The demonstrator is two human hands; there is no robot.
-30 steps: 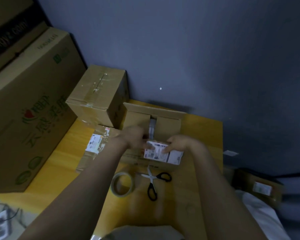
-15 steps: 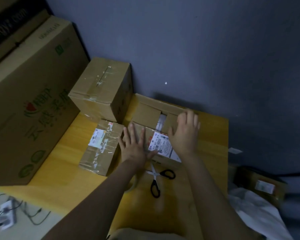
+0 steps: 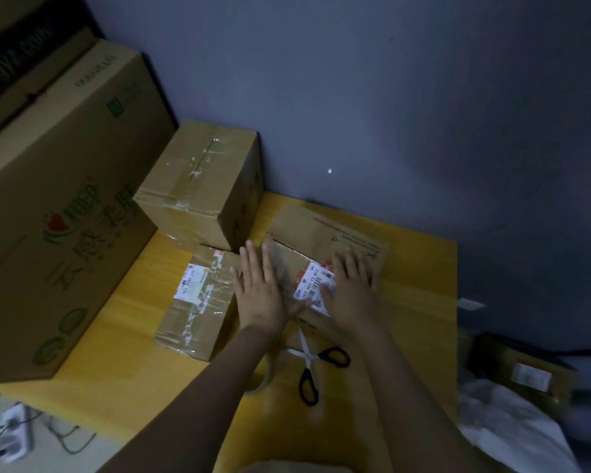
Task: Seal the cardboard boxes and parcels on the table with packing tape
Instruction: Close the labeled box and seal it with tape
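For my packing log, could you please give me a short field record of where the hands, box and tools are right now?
left hand: flat, fingers straight, pressing the labelled box
right hand: flat on the box top, partly over its label
tape roll: on the table, partly hidden by the left forearm
scissors: on the table, near side of the box
small parcel: left of the box, taped

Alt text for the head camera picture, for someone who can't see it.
A left hand and right hand press flat on the flaps of a labelled cardboard box on a yellow table. Scissors and a tape roll lie nearby; a taped parcel and sealed box sit left of it.
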